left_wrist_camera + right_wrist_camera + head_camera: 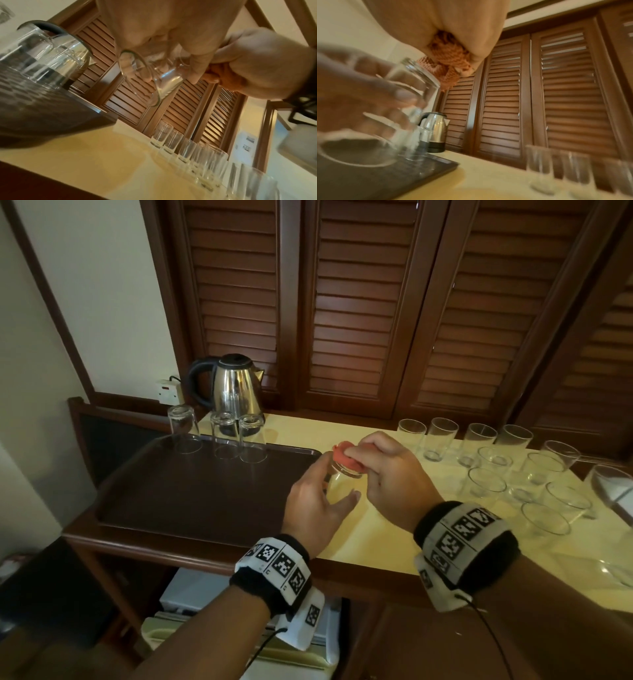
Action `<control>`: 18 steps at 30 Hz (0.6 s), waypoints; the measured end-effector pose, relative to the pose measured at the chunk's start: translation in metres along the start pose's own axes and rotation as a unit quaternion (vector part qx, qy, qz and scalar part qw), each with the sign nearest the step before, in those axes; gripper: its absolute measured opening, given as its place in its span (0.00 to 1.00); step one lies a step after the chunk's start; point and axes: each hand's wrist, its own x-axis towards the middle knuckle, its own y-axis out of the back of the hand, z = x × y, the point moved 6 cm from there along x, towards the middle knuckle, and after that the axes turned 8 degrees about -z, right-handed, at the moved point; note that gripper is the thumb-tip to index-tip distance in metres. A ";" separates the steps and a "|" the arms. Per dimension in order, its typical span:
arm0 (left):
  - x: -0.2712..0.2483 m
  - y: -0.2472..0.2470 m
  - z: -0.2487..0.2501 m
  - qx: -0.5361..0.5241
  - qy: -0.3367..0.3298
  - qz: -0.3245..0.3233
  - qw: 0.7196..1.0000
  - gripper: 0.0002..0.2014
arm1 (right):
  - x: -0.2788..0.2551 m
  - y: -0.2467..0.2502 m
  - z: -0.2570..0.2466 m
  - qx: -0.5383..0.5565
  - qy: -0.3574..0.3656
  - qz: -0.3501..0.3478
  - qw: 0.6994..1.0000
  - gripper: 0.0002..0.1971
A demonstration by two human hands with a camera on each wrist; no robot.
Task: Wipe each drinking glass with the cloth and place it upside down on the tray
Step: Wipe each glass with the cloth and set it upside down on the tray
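My left hand (317,501) grips a clear drinking glass (342,481) just right of the dark tray (205,494), the glass tilted with its thick base up. My right hand (387,470) holds an orange cloth (346,455) pressed on that base. From the left wrist the glass (154,79) shows its open mouth toward the camera, with the cloth (228,75) bunched in my right fist behind it. From the right wrist the cloth (448,62) hangs from my fingers above the glass (412,86). Three glasses (219,436) stand upside down at the tray's back edge.
Several upright glasses (493,460) crowd the yellow counter (376,535) to the right. A steel kettle (236,388) stands behind the tray, near a wall socket (168,392). Louvred wooden doors (359,302) back the counter. More glassware (609,484) sits at the far right edge.
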 end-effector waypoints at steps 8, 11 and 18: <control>0.002 -0.004 0.004 0.019 -0.016 0.003 1.000 0.32 | -0.003 0.002 0.007 0.009 0.005 0.026 1.000 0.20; 0.008 0.007 0.000 0.025 -0.026 -0.001 0.999 0.28 | -0.009 0.002 0.007 0.029 0.005 0.005 1.000 0.22; 0.012 0.009 0.001 0.031 -0.029 -0.006 0.999 0.28 | -0.007 0.002 -0.001 0.017 0.016 0.025 0.999 0.23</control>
